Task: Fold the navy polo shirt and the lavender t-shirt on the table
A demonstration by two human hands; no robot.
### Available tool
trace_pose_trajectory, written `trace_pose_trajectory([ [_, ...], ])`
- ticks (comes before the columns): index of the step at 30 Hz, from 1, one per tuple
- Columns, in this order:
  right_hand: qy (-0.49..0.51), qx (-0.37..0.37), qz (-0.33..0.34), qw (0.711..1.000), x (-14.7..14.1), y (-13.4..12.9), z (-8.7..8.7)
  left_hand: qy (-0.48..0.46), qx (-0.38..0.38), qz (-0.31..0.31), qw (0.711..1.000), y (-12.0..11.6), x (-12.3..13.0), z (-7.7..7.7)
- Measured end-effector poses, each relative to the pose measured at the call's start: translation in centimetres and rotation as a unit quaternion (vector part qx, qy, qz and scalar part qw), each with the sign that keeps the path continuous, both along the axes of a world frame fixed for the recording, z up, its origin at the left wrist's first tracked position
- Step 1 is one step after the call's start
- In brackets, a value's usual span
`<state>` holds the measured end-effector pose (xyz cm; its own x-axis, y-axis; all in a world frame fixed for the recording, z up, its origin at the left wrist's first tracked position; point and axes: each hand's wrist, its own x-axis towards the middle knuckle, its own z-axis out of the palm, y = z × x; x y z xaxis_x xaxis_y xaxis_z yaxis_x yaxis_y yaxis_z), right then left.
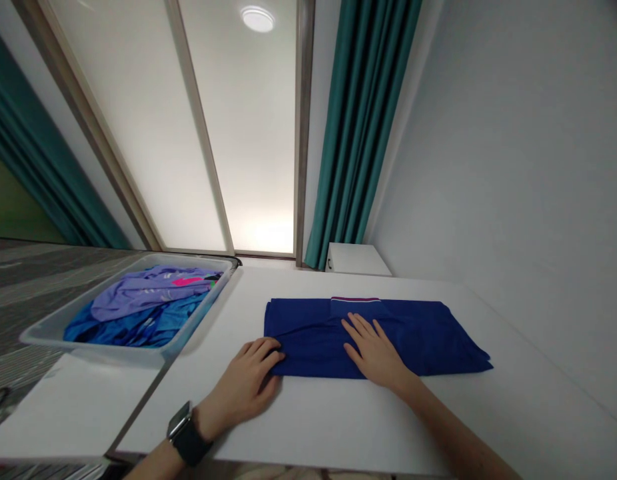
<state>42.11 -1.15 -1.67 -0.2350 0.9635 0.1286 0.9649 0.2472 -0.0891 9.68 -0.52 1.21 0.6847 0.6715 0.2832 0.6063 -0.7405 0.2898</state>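
Observation:
A dark blue garment lies folded into a long flat shape on the white table, its collar edge with a red and white stripe at the far side. Spread flat on the middle of the cloth, just below the collar, is my right hand. My left hand, with a black watch on its wrist, rests at the near left corner of the garment. Its fingers are curved with the tips on the cloth edge, and the thumb lies on the table, apart from them.
A translucent bin with purple and blue clothes stands at the left, over the seam between two white tabletops. Beyond the table are a small white cabinet and a green curtain. A wall rises at the right.

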Motion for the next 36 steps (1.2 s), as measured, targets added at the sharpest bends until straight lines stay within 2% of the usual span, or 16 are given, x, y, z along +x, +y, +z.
trace_pose_trajectory([
  [3,0.025,0.009,-0.009,1.0,-0.3,0.6,0.5,-0.039,-0.036,-0.012,0.999,1.0,-0.8,1.0],
  [5,0.046,0.038,-0.006,0.998,-1.2,1.2,1.2,-0.089,-0.053,0.027,0.994,2.3,-1.1,1.5],
  [7,0.068,0.07,0.025,0.995,-2.9,1.8,1.9,-0.134,-0.07,0.07,0.986,4.0,-0.9,2.0],
  [9,0.086,0.08,0.073,0.99,-5.0,2.6,2.6,-0.162,-0.101,0.077,0.979,5.7,-0.4,2.3],
  [11,0.088,0.068,0.108,0.988,-7.3,3.3,3.1,-0.177,-0.151,0.066,0.97,7.1,0.4,2.2],
  [14,0.051,0.05,0.13,0.989,-10.0,4.4,3.4,-0.208,-0.204,0.061,0.955,8.1,1.2,1.3],
  [18,-0.001,0.043,0.15,0.988,-11.8,5.5,3.3,-0.228,-0.236,0.054,0.943,8.2,1.2,-0.5],
  [21,-0.012,0.035,0.157,0.987,-12.2,6.2,3.4,-0.233,-0.242,0.063,0.94,8.1,1.0,-1.0],
  [26,-0.016,0.032,0.071,0.997,-11.7,7.8,4.3,-0.26,-0.255,0.093,0.927,8.5,1.1,-1.2],
  [29,-0.034,0.026,0.033,0.999,-11.3,8.7,4.2,-0.265,-0.257,0.096,0.925,8.3,1.3,-1.3],
  [32,-0.055,-0.003,0.018,0.998,-11.3,9.1,3.2,-0.22,-0.234,0.111,0.941,7.3,1.8,-1.1],
  [36,-0.041,-0.018,0.014,0.999,-11.3,9.4,2.4,-0.116,-0.146,0.108,0.977,5.6,2.3,-0.8],
])
